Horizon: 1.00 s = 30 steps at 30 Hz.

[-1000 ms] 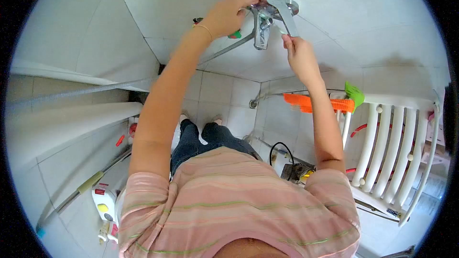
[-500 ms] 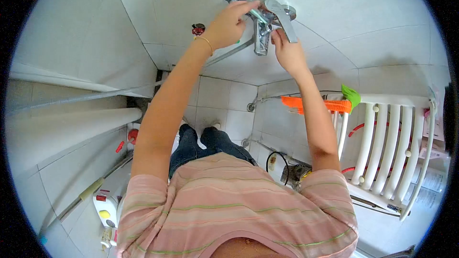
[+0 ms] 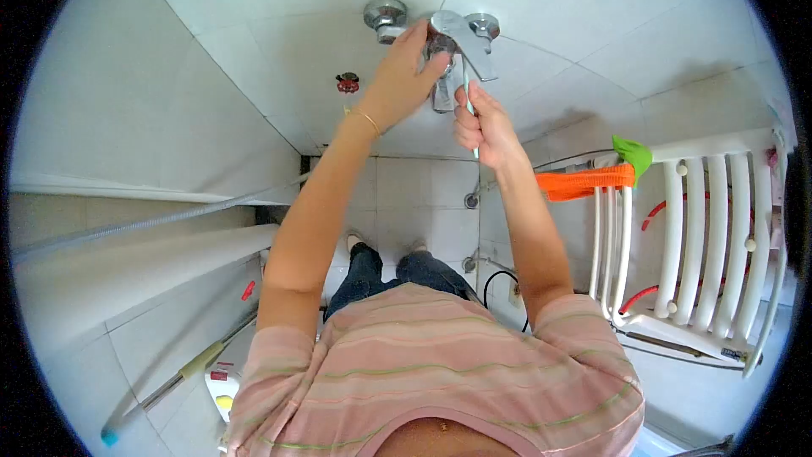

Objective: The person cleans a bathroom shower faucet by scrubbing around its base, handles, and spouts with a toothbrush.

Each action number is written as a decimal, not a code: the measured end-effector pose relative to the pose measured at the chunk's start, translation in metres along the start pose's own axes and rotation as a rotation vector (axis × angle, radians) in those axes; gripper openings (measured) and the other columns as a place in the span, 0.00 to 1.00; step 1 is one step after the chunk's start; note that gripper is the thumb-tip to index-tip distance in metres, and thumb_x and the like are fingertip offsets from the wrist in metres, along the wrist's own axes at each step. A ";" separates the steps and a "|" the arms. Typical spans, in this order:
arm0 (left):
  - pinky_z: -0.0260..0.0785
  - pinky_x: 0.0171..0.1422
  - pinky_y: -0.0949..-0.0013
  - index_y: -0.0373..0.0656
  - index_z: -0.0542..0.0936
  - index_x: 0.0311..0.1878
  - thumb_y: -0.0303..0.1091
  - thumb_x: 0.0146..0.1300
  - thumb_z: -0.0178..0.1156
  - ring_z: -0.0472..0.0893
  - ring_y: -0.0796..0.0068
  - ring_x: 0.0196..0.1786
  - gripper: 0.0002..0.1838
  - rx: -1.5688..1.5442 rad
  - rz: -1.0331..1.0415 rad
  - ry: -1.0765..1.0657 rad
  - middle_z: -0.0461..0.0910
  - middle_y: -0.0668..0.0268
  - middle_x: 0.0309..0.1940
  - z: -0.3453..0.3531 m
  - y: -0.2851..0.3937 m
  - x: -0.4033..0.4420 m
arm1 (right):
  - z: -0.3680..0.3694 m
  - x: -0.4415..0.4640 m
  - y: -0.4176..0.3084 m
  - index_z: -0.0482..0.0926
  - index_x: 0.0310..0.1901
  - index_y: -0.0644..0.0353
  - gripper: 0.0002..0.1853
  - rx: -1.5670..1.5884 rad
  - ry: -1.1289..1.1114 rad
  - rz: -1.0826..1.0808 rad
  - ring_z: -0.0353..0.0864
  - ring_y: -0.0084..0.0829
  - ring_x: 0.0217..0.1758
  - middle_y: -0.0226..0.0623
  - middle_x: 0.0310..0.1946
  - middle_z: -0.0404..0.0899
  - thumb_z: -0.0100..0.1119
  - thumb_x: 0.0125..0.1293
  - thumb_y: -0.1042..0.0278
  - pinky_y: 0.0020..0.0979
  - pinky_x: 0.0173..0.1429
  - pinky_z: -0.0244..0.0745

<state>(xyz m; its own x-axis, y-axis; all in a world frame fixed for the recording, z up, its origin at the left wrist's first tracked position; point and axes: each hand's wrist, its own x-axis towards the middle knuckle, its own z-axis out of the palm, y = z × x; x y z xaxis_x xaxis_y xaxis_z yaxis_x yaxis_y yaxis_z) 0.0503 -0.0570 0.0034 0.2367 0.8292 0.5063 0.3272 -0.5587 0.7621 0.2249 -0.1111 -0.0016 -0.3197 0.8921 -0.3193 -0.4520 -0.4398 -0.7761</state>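
A chrome mixer faucet (image 3: 461,38) with a flat lever is fixed to the tiled wall in front of me. My left hand (image 3: 402,80) curls around the faucet's left side, fingers over the top and thumb at the front. Motion blurs it slightly. My right hand (image 3: 486,127) is closed around a thin pale stick (image 3: 469,85) like a toothbrush handle, just below the lever. The stick's upper end meets the faucet body, and its tip is hidden there. Its lower end pokes out beneath my fingers.
A red valve knob (image 3: 348,82) sits on the wall left of the faucet. At right, a white slatted rack (image 3: 694,245) carries an orange cloth (image 3: 588,182) and a green cloth (image 3: 633,155). A metal hose (image 3: 169,216) and a white pipe (image 3: 152,258) run along the left.
My right hand has moved down from beside the lever, and the stick now stands steeply in its grip. My left hand has shifted onto the faucet's side. The camera view has tilted.
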 end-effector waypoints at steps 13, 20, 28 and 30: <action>0.67 0.55 0.60 0.49 0.73 0.55 0.24 0.49 0.59 0.71 0.57 0.56 0.26 0.671 0.126 0.240 0.68 0.58 0.59 0.013 0.036 0.019 | -0.027 0.003 -0.023 0.65 0.27 0.52 0.18 -0.441 -0.077 -0.028 0.46 0.15 0.10 0.20 0.12 0.55 0.41 0.69 0.49 0.22 0.13 0.39; 0.66 0.60 0.60 0.48 0.73 0.53 0.21 0.53 0.52 0.71 0.60 0.58 0.23 0.692 0.228 0.051 0.74 0.62 0.54 0.006 0.044 0.026 | -0.049 -0.005 -0.016 0.68 0.26 0.57 0.21 -0.734 -0.119 -0.449 0.53 0.17 0.15 0.22 0.14 0.61 0.45 0.68 0.49 0.23 0.19 0.49; 0.64 0.63 0.64 0.54 0.72 0.56 0.22 0.61 0.46 0.69 0.62 0.61 0.22 0.730 0.150 0.054 0.71 0.64 0.58 0.010 0.046 0.024 | -0.042 0.003 -0.062 0.76 0.33 0.55 0.15 -1.497 0.139 -1.001 0.73 0.36 0.21 0.40 0.18 0.73 0.51 0.64 0.51 0.34 0.26 0.65; 0.61 0.65 0.65 0.54 0.71 0.57 0.22 0.62 0.47 0.67 0.62 0.63 0.22 0.659 0.161 0.043 0.70 0.66 0.59 0.009 0.044 0.022 | -0.035 0.011 -0.077 0.76 0.33 0.55 0.15 -1.555 0.189 -1.074 0.75 0.38 0.22 0.40 0.19 0.74 0.52 0.63 0.51 0.35 0.26 0.65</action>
<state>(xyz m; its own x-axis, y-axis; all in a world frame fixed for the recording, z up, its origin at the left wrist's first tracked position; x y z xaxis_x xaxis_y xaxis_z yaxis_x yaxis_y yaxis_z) 0.0776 -0.0636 0.0442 0.2975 0.7271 0.6187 0.7831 -0.5566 0.2775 0.2859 -0.0641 0.0354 -0.3214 0.7322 0.6005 0.7108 0.6055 -0.3579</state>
